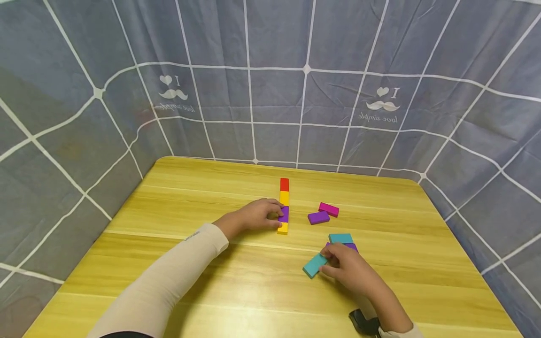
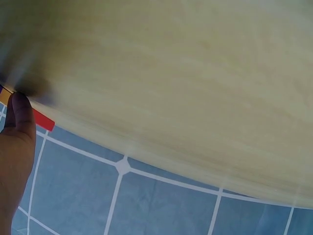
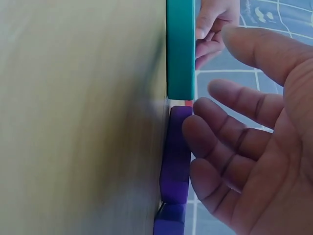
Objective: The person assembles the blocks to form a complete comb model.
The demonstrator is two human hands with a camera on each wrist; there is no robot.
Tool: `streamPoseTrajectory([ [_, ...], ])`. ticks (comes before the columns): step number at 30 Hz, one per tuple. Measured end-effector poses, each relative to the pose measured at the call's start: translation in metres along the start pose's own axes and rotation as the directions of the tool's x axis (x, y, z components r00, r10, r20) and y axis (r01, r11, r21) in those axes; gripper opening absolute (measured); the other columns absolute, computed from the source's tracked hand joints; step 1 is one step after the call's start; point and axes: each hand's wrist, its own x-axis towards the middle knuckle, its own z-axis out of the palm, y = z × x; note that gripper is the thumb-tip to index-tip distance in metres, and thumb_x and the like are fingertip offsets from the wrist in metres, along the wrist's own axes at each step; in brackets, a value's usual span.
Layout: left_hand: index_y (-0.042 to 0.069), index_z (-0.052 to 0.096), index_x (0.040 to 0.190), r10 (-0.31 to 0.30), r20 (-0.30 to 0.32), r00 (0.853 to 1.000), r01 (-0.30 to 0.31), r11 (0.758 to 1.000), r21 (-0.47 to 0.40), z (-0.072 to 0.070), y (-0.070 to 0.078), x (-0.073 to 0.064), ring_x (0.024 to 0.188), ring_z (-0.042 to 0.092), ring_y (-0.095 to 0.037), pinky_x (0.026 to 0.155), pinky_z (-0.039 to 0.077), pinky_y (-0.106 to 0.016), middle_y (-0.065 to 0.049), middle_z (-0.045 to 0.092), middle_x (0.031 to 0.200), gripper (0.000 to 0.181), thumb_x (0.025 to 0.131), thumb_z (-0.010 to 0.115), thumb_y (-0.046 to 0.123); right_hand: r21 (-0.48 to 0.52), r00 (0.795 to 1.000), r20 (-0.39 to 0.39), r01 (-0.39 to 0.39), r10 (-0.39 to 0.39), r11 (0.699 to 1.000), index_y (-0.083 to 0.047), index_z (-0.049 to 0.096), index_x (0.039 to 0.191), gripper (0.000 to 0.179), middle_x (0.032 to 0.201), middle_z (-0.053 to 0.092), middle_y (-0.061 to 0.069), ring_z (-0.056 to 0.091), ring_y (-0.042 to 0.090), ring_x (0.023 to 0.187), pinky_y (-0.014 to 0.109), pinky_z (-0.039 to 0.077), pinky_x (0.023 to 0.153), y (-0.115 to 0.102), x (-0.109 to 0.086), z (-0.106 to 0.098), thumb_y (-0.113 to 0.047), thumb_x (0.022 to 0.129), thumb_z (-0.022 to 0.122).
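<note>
Red (image 1: pixel 284 184), yellow (image 1: pixel 284 197), purple (image 1: pixel 285 214) and second yellow (image 1: pixel 282 229) blocks lie end to end in a straight row. My left hand (image 1: pixel 258 213) rests at the row's left side, its fingertips touching the purple block and thumb by the nearer yellow one. In the right wrist view, my right hand (image 3: pixel 264 142) has its fingers loosely bent and spread, apart from the teal block (image 3: pixel 181 49). That block (image 1: pixel 313 266) lies flat beside the right fingertips. Just behind, another teal block (image 1: pixel 340 239) sits by a purple block (image 1: pixel 351 246), partly hidden by the hand.
A magenta block (image 1: pixel 329 209) and a purple block (image 1: pixel 318 218) lie right of the row. A black object (image 1: pixel 363 324) is by the right wrist. The wooden table (image 1: pixel 190 188) ends at a grey curtain (image 1: pixel 274 94) with white lines.
</note>
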Motion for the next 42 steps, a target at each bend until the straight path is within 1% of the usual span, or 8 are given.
streamPoseTrajectory([
  [3,0.011,0.069,0.117,0.0,-0.001,1.0,0.0,1.0,0.004,0.0,0.0,0.001,0.13,0.05,-0.027,0.112,0.036,-0.038,-0.008,0.056,0.14,0.032,0.094,0.069,0.033,-0.01,1.0,0.001,-0.006,0.006,1.0,-0.012,0.065,0.102,0.017,0.085,0.057,-0.007,0.051,0.013,0.078,0.025,0.047,0.065,-0.001,-0.001,0.001,-0.018,0.09,0.075],
  [10,0.011,0.069,0.118,-0.002,0.0,1.0,0.002,1.0,0.013,0.001,0.0,0.001,0.131,0.049,-0.027,0.113,0.035,-0.038,-0.007,0.055,0.14,0.033,0.094,0.069,0.034,-0.11,1.0,0.001,-0.001,0.001,0.994,-0.014,0.068,0.112,0.028,0.103,0.066,-0.011,0.059,0.009,0.092,0.032,0.052,0.082,-0.004,-0.001,0.005,-0.024,0.088,0.077],
  [15,0.012,0.07,0.116,0.01,-0.017,1.0,-0.01,1.0,0.01,0.001,-0.002,0.003,0.129,0.05,-0.026,0.112,0.036,-0.038,-0.007,0.057,0.138,0.031,0.093,0.07,0.033,-0.094,0.999,0.039,0.002,0.002,0.996,-0.009,0.065,0.124,0.043,0.117,0.066,-0.003,0.058,0.014,0.102,0.04,0.051,0.089,-0.007,-0.001,0.007,-0.031,0.089,0.076],
  [20,0.012,0.069,0.117,0.003,-0.007,1.0,-0.002,1.0,0.01,0.001,-0.003,0.002,0.129,0.05,-0.026,0.112,0.036,-0.038,-0.006,0.057,0.139,0.032,0.094,0.069,0.034,-0.053,0.996,0.082,-0.015,0.02,0.998,-0.006,0.06,0.133,0.056,0.128,0.062,0.003,0.057,0.017,0.112,0.046,0.048,0.095,-0.006,0.0,0.01,-0.036,0.089,0.075],
  [25,0.012,0.069,0.119,-0.007,-0.005,1.0,0.007,1.0,0.011,0.001,-0.005,0.002,0.131,0.049,-0.027,0.113,0.035,-0.039,-0.007,0.056,0.14,0.034,0.094,0.069,0.035,-0.076,0.995,0.095,0.02,-0.013,0.997,-0.008,0.059,0.135,0.058,0.128,0.059,0.0,0.055,0.015,0.106,0.04,0.049,0.091,-0.006,0.001,0.012,-0.036,0.088,0.075],
  [31,0.011,0.069,0.118,-0.001,-0.005,1.0,0.001,1.0,0.016,0.003,-0.006,0.002,0.131,0.049,-0.027,0.113,0.035,-0.038,-0.007,0.056,0.14,0.034,0.094,0.069,0.035,-0.113,0.993,0.113,0.037,-0.024,0.993,-0.011,0.056,0.138,0.064,0.113,0.051,-0.007,0.048,0.013,0.088,0.028,0.045,0.074,-0.005,0.003,0.015,-0.039,0.085,0.078],
  [37,0.011,0.069,0.118,0.003,-0.004,1.0,-0.003,1.0,0.011,0.003,-0.005,0.001,0.13,0.049,-0.027,0.112,0.035,-0.039,-0.008,0.056,0.139,0.034,0.094,0.069,0.035,-0.135,0.996,0.088,0.011,0.001,0.991,-0.011,0.056,0.135,0.063,0.112,0.05,-0.009,0.049,0.011,0.088,0.029,0.047,0.076,-0.006,0.003,0.019,-0.037,0.083,0.081],
  [42,0.011,0.069,0.118,0.004,-0.003,1.0,-0.004,1.0,0.021,0.004,-0.005,0.002,0.13,0.05,-0.026,0.112,0.035,-0.038,-0.007,0.056,0.139,0.033,0.094,0.069,0.034,-0.127,0.997,0.074,0.031,-0.022,0.991,-0.009,0.058,0.133,0.059,0.111,0.052,-0.009,0.049,0.011,0.088,0.028,0.047,0.075,-0.006,0.004,0.018,-0.029,0.083,0.081],
])
